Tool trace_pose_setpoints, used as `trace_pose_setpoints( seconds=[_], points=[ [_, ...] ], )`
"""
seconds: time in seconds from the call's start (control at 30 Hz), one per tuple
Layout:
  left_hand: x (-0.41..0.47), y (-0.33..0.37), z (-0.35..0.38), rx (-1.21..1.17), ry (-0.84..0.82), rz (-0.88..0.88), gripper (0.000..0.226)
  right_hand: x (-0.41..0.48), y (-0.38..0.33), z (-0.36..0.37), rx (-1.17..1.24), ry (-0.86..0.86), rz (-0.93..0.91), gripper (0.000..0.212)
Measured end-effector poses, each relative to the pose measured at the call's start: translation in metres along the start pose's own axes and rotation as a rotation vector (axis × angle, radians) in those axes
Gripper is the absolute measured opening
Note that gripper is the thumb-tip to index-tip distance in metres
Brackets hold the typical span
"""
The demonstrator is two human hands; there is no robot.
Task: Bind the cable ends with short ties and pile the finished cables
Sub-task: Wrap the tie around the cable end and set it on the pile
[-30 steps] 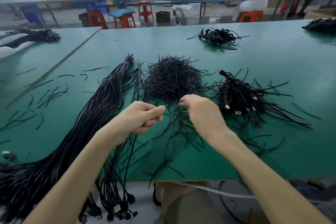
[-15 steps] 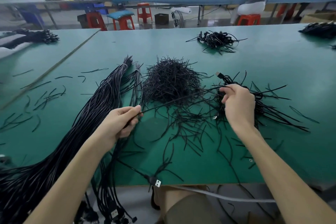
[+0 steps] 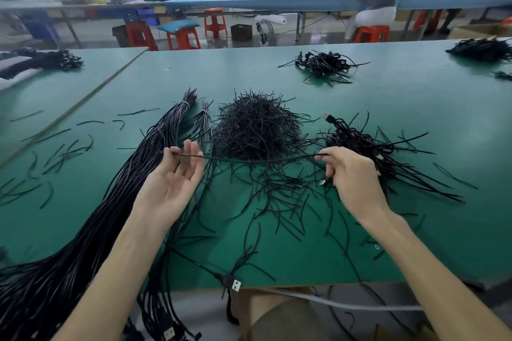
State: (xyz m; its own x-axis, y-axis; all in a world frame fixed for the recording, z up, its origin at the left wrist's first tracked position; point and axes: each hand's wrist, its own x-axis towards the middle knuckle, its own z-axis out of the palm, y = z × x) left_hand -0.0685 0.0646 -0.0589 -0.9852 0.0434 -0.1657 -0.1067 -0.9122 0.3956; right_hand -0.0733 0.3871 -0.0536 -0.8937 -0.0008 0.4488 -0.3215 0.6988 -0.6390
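A: What is lying closest, along the near edge of the tabletop (image 3: 415, 108)?

B: A USB plug (image 3: 235, 284) is resting right at that edge. The bundle of unbound cables (image 3: 83, 230) is trailing off the near left corner.

A: And the hands?

B: They are stretching one cable (image 3: 210, 157) between them, just above the middle of the tabletop. The left hand (image 3: 174, 183) is lying palm up. Its thumb seems to be pinning the cable against the forefinger, and the other fingers are standing loose. The right hand (image 3: 352, 174) is pinching the other stretch with curled fingers.

A: So which step is going on?

B: I judge they are drawing out a fresh cable, which is not yet folded or tied. Next they will need to gather its ends together and take one tie from the heap of ties (image 3: 257, 130), sitting just beyond the hands.

A: Where is the finished work going?

B: The finished pile (image 3: 368, 147) is lying just behind the right hand. A smaller pile (image 3: 324, 63) is sitting towards the far edge.
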Motion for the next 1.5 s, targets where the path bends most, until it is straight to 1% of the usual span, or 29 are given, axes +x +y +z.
trace_pose_setpoints(
  seconds=[0.1,0.13,0.17,0.27,0.33,0.4,0.47,0.5,0.53,0.57,0.6,0.63,0.7,0.73,0.77,0.83,0.87,0.93,0.97,1.03,1.07,1.1,1.17,1.23,1.3,1.37,1.4,1.43,1.5],
  points=[
    [-0.004,0.004,0.003,-0.252,-0.090,-0.091,0.031,-0.014,-0.003,-0.005,-0.090,-0.175,-0.190,0.028],
    [-0.006,0.007,0.004,-0.295,-0.144,-0.138,0.031,-0.018,-0.002,-0.006,-0.122,-0.224,-0.230,0.026],
    [-0.008,0.010,0.006,-0.264,-0.181,-0.169,0.033,-0.021,-0.001,-0.007,-0.160,-0.262,-0.262,0.023],
    [-0.017,0.016,0.015,0.137,-0.186,-0.083,0.038,-0.022,0.004,-0.010,-0.199,-0.323,-0.262,0.018],
    [-0.024,0.019,0.016,0.375,-0.268,-0.073,0.042,-0.020,0.008,-0.013,-0.154,-0.332,-0.203,0.018],
    [-0.033,0.024,0.017,0.717,-0.492,-0.143,0.044,-0.015,0.008,-0.015,-0.081,-0.341,-0.110,0.021],
    [-0.042,0.019,0.023,1.228,-0.816,-0.307,0.044,-0.010,0.004,-0.014,0.007,-0.340,-0.022,0.028],
    [-0.044,0.013,0.026,1.455,-0.928,-0.388,0.043,-0.007,0.000,-0.013,0.056,-0.327,0.002,0.033],
    [-0.044,0.004,0.027,1.648,-0.949,-0.419,0.042,-0.005,-0.008,-0.010,0.111,-0.308,0.009,0.037],
    [-0.041,-0.007,0.026,1.806,-0.880,-0.368,0.040,-0.004,-0.017,-0.008,0.174,-0.284,0.005,0.041],
    [-0.038,-0.019,0.026,1.932,-0.749,-0.272,0.037,-0.004,-0.027,-0.006,0.239,-0.252,-0.009,0.043],
    [-0.034,-0.030,0.025,1.963,-0.577,-0.141,0.033,-0.005,-0.037,-0.005,0.303,-0.219,-0.028,0.045],
    [-0.027,-0.044,0.022,1.726,-0.311,0.134,0.027,-0.008,-0.057,-0.003,0.441,-0.177,-0.066,0.045],
    [-0.024,-0.046,0.021,1.565,-0.260,0.208,0.030,-0.010,-0.066,-0.003,0.512,-0.177,-0.078,0.046],
    [-0.021,-0.047,0.021,1.390,-0.239,0.228,0.036,-0.013,-0.074,-0.002,0.565,-0.192,-0.086,0.046],
    [-0.016,-0.052,0.024,0.964,-0.172,0.166,0.046,-0.024,-0.085,0.005,0.594,-0.267,-0.104,0.046],
    [-0.014,-0.054,0.028,0.745,-0.124,0.114,0.049,-0.032,-0.088,0.012,0.566,-0.323,-0.127,0.045],
    [-0.012,-0.054,0.040,0.409,-0.051,0.023,0.053,-0.053,-0.089,0.030,0.468,-0.450,-0.183,0.039],
    [-0.013,-0.052,0.045,0.269,-0.051,-0.004,0.052,-0.063,-0.088,0.039,0.435,-0.506,-0.190,0.039],
    [-0.023,-0.043,0.054,0.047,-0.172,-0.099,0.037,-0.075,-0.082,0.050,0.419,-0.581,-0.149,0.044],
    [-0.030,-0.035,0.057,0.031,-0.259,-0.120,0.024,-0.074,-0.077,0.051,0.408,-0.590,-0.121,0.050],
    [-0.036,-0.026,0.057,0.122,-0.336,-0.113,0.019,-0.068,-0.069,0.050,0.382,-0.573,-0.093,0.057],
    [-0.047,-0.009,0.050,0.591,-0.427,-0.044,0.035,-0.050,-0.051,0.043,0.332,-0.477,-0.014,0.064],
    [-0.053,-0.002,0.041,1.122,-0.437,0.045,0.046,-0.030,-0.037,0.034,0.349,-0.334,0.092,0.062],
    [-0.055,-0.010,0.033,1.439,-0.449,0.026,0.051,-0.015,-0.036,0.029,0.380,-0.232,0.148,0.061],
    [-0.055,-0.030,0.025,1.664,-0.486,0.018,0.048,-0.008,-0.048,0.033,0.372,-0.184,0.110,0.063],
    [-0.053,-0.044,0.021,1.675,-0.464,0.040,0.045,-0.007,-0.060,0.036,0.373,-0.170,0.072,0.063],
    [-0.051,-0.055,0.017,1.570,-0.391,0.057,0.045,-0.009,-0.071,0.039,0.376,-0.157,0.033,0.063],
    [-0.044,-0.072,0.017,1.090,-0.182,0.032,0.051,-0.019,-0.089,0.047,0.381,-0.157,-0.042,0.063]
  ],
)
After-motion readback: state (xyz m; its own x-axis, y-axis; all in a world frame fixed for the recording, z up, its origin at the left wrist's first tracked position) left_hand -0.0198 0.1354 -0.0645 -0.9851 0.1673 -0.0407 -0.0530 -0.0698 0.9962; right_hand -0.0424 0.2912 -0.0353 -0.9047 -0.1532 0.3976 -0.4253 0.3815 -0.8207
